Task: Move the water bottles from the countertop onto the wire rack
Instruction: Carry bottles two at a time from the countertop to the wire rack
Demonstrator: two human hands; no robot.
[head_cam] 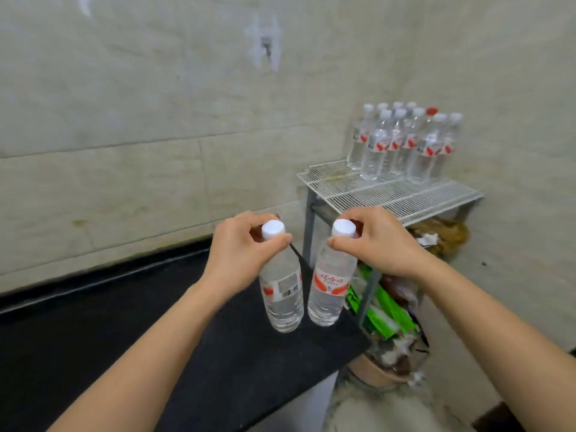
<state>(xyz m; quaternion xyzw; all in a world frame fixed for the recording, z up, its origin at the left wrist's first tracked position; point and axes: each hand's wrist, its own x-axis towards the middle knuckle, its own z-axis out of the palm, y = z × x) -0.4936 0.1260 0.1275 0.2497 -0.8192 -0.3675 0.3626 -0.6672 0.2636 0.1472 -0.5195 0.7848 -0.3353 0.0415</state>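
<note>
Both hands, left & right, pinch bottle necks: full, heavy-ish, slick; grip under caps, w/ care.

A pale tiled wall fills the far side, with a white patched spot high near its middle. Low at the right lie green packets among crumpled wrappers, with a brown tub nearer.

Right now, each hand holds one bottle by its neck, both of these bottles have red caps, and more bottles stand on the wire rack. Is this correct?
Only the caps are wrong: the head view shows white caps. The left hand holds the left bottle and the right hand the right bottle by the neck, and more bottles stand on the wire rack.
</note>
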